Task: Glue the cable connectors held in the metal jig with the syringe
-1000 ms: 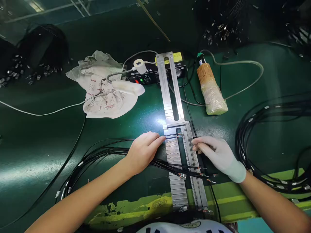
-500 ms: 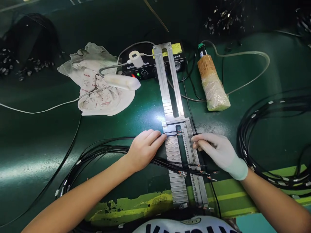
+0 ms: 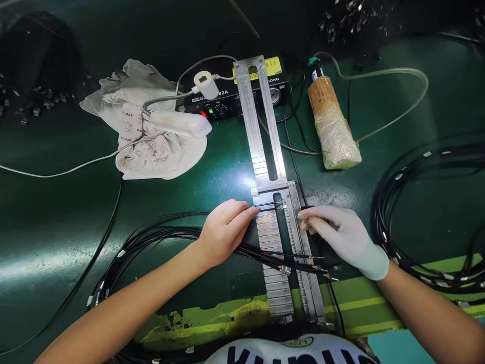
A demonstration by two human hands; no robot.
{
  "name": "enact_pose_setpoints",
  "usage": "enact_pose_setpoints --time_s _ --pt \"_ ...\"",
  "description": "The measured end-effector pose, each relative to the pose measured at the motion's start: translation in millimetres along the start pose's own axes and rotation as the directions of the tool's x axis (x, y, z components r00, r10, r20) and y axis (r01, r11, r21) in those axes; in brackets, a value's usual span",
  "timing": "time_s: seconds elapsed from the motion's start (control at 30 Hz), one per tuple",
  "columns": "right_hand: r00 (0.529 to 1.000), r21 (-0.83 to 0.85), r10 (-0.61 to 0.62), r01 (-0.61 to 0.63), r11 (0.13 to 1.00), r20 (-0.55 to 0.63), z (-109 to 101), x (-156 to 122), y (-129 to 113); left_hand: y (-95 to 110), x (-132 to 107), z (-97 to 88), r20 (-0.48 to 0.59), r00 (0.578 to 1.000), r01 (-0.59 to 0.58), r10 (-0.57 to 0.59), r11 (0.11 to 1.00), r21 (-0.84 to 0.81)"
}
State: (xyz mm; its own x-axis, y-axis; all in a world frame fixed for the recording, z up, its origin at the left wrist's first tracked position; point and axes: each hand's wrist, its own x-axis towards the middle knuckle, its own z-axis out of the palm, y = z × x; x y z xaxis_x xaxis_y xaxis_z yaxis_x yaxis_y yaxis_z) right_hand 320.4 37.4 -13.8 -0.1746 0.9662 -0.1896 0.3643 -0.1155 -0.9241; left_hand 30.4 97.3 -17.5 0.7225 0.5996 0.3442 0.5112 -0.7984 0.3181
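Observation:
My bare left hand (image 3: 225,232) has thumb and fingers pinched on a thin black cable (image 3: 268,209) that crosses a slotted metal fixture (image 3: 270,235). Another black cable runs just above it. Small coloured wire ends (image 3: 281,204) show at the tips of both, over the fixture's slot. In a pale glove, my right hand (image 3: 343,240) is closed beside the fixture's right edge; whatever its fingertips hold is hidden. Below my left hand, a bundle of black cables (image 3: 166,233) stretches across the fixture, its stripped ends (image 3: 320,270) on the right.
Behind the fixture stands a black control box (image 3: 223,108). A white lamp (image 3: 182,124) lies over a printed cloth (image 3: 151,154) at left. A wrapped, corked-looking holder (image 3: 335,131) with a tube stands at right, above coiled black cables (image 3: 382,217).
The view has shifted slightly. My left fingers have drawn together at the cable near the fixture; my right hand has stayed almost in place.

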Motion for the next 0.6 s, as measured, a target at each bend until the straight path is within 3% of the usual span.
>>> enact_pose_setpoints --time_s 0.17,0.43,0.6 --pt "1.0 -0.022 -0.01 0.01 1.0 -0.002 0 0 1 -3 -6 3.5 0.058 0.998 0.027 -0.027 1.0 -0.012" --pt "1.0 -0.039 -0.031 0.031 0.999 0.003 -2 1 1 11 -16 -6.4 0.112 0.987 0.093 -0.116 0.978 0.189" --pt "1.0 -0.013 -0.009 0.009 1.0 0.005 0 0 2 13 -5 -9.0 0.132 0.991 -0.002 -0.03 0.973 0.232"
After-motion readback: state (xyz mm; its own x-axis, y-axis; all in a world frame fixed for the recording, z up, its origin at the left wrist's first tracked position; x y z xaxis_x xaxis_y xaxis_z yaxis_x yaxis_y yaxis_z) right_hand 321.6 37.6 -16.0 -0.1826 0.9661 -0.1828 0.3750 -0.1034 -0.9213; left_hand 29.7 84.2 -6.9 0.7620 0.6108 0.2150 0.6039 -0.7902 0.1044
